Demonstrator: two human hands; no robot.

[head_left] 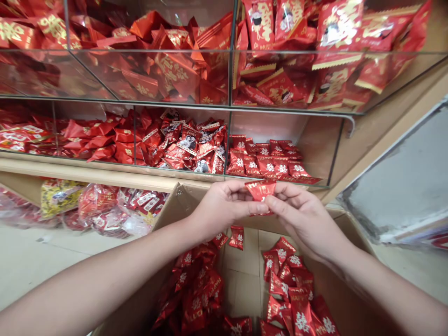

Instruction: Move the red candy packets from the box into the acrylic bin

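Between my two hands is a small red candy packet (262, 190) with pale lettering, held above a cardboard box. My left hand (226, 203) pinches its left side, thumb across the front. On its right side my right hand (299, 210) grips with thumb and fingers. Loose red packets (198, 291) lie along the left inside of the cardboard box (241, 282), and more red packets (297, 303) lie on the right. Just beyond my hands, rows of matching packets (268, 161) stand in the lower right shelf compartment.
Clear dividers (230, 70) split the shelves into compartments of red wrapped sweets (175, 70). A wooden shelf edge (87, 175) runs behind the box. Bagged sweets (98, 203) sit on the floor under it at left. A grey wall panel (406, 172) stands at right.
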